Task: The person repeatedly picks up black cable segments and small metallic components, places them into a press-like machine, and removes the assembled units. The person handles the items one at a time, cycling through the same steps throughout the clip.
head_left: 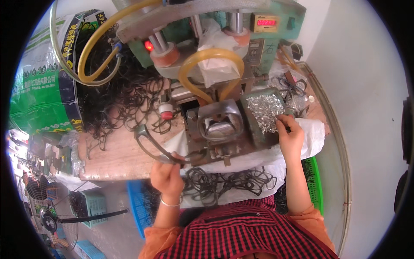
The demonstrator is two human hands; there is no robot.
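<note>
My left hand [167, 178] is closed round one end of a dark, curved plastic frame [148, 139], shaped like part of a goggle or spectacle frame. The frame slants up and left from my fingers, at the near left of a metal fixture [202, 149]. In that fixture sits a greyish rounded piece [221, 121] with a shiny middle. My right hand [291, 133] is to the right, thumb and finger pinched at the edge of a heap of small silver metal pieces [264, 110] in a dark green tray [261, 140]. Whatever is between those fingertips is too small to make out.
A green press [276, 32] with metal posts and yellow hoses [211, 52] stands over the fixture. Black frames [125, 86] pile up beside a green sack [43, 86]. More frames [220, 183] lie on white sheeting before me. A red button [166, 114] stands left of the fixture.
</note>
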